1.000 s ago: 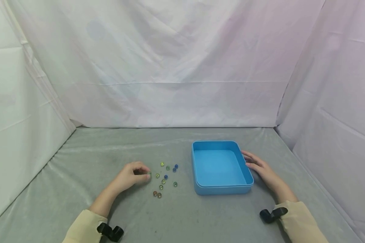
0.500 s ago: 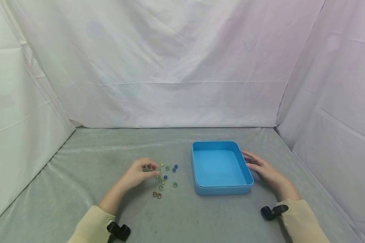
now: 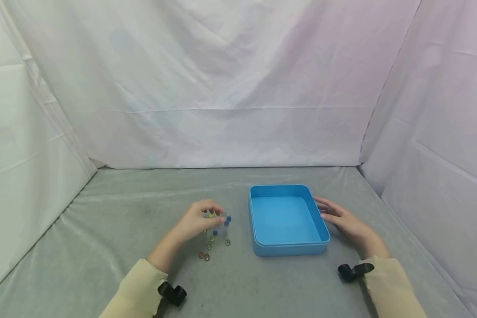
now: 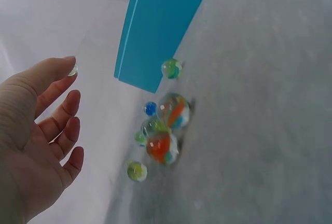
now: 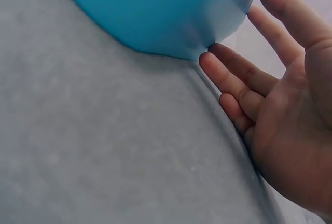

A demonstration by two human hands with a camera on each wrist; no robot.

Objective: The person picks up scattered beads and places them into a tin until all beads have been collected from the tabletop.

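Observation:
My left hand [image 3: 196,221] is raised over the scattered glass marbles, left of the blue box [image 3: 290,251]. Between its thumb and index finger it pinches a clear, greenish marble [image 4: 74,70], mostly covered by the thumb in the left wrist view. The other fingers curve loosely. My right hand [image 3: 343,224] touches the box's right side with its fingertips, fingers extended, as the right wrist view also shows. The box is square, without a lid, and nothing shows inside it. Below the left hand lie a blue marble [image 3: 215,232] and two orange-brown marbles [image 3: 204,256], among several others.
A grey cloth [image 3: 262,287] covers the table. One greenish marble [image 3: 228,242] lies apart, nearest the box, and two blue marbles [image 3: 228,221] sit farther back. White curtains [image 3: 230,88] close off the back and both sides.
My left hand has moved right and slightly away from me with the pinched marble, rising from left of the marbles to over them. The right hand stays at the box.

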